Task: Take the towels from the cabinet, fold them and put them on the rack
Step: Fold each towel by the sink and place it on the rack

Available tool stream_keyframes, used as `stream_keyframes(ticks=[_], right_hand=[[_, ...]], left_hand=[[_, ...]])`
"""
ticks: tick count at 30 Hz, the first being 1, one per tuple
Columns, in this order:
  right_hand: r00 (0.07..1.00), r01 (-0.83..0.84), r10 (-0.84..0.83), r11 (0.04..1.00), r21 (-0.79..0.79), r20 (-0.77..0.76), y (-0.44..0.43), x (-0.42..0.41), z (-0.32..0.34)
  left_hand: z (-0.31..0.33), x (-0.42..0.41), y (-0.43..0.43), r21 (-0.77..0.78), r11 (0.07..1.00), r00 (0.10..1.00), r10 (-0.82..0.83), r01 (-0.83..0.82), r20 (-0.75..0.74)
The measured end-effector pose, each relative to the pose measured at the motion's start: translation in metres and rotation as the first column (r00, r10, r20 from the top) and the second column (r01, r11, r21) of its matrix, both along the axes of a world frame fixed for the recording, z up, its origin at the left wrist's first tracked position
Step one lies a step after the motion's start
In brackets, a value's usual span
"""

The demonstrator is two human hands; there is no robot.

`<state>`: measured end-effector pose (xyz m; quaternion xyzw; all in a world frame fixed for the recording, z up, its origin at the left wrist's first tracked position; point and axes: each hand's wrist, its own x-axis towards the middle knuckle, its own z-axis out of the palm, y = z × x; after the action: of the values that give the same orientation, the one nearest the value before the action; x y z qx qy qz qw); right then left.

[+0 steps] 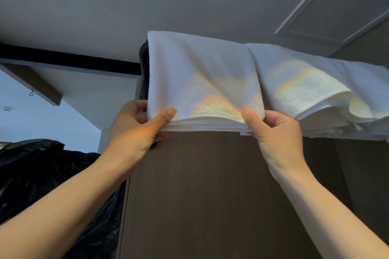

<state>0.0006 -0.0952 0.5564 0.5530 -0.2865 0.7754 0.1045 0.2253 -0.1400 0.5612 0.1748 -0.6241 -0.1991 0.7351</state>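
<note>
The left hand (134, 130) and right hand (273, 132) each pinch a near corner of the folded white towel (200, 73), thumbs on top. Soft, light and floppy, I'd judge; gripping both corners should hold the folds together. Beyond the hands it lies on the dark rack (144, 63), with a second towel (305, 90) just right of the right hand.

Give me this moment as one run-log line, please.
left hand: pinches folded towel lower edge | right hand: pinches same edge | second towel: draped alongside

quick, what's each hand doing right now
Left hand: pinching the near left corner of the folded white towel.
Right hand: pinching the same towel's near right corner.
</note>
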Motion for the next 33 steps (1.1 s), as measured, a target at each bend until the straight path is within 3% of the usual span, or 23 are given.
stream_keyframes(ticks=[11,15,18,21,26,33], right_hand=[[1.0,0.018,-0.017,0.995,0.1,-0.011,-0.006,0.0,-0.009],[0.997,0.075,-0.073,0.983,0.169,-0.02,-0.004,-0.008,-0.021],[0.956,0.267,-0.225,0.934,0.238,-0.19,0.002,-0.015,-0.034],[0.875,0.426,-0.308,0.856,0.292,-0.374,0.011,-0.015,-0.05],[0.756,0.558,-0.281,0.749,0.357,-0.592,0.024,-0.008,-0.094],[0.652,0.643,-0.116,0.607,0.467,-0.749,0.04,-0.01,-0.172]], left_hand=[[-0.005,0.0,-0.007,0.006,0.998,0.998,-0.066,0.066,0.005],[-0.015,0.005,-0.013,0.039,0.999,0.995,0.01,-0.014,0.099],[-0.029,0.011,-0.012,0.045,0.995,0.967,0.073,-0.086,0.242],[-0.047,0.017,-0.007,-0.048,0.96,0.846,0.268,-0.277,0.462],[-0.087,0.018,0.009,-0.2,0.907,0.575,0.393,-0.37,0.718],[-0.171,0.006,0.017,-0.168,0.921,0.389,0.308,-0.353,0.868]])
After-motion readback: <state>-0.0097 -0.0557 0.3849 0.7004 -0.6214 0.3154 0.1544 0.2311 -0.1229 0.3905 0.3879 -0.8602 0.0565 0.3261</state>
